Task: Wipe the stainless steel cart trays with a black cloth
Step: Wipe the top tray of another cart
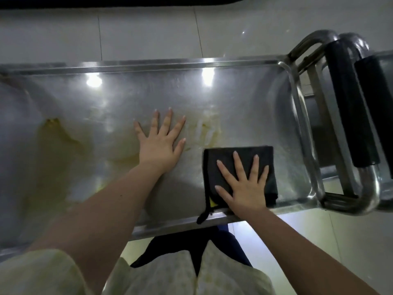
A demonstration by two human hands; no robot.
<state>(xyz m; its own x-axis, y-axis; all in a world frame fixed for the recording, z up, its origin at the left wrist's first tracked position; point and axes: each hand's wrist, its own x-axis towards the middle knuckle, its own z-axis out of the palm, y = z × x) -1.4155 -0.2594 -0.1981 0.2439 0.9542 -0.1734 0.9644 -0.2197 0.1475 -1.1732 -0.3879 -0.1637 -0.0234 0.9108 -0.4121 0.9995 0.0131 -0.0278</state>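
— What stood around the stainless steel tray (234, 92)?

— Pale floor tiles (148, 35) lay beyond its far rim. At its right end rose a steel cart handle (348, 103) with a black grip, and a second handle (374, 107) of the same kind stood just beside it. Two bright glints showed on the steel near the far rim.

— And where was the black cloth (240, 154)?

— Folded flat on the tray floor, toward the right end and close to the near rim. A thin strap (204, 213) of it hung over that rim.

— The hands?

— The right hand (244, 186) pressed down on the cloth, palm flat, fingers straight and spread, gripping nothing. The left hand (161, 143) lay flat on bare steel to the left of the cloth, apart from it, fingers likewise splayed.
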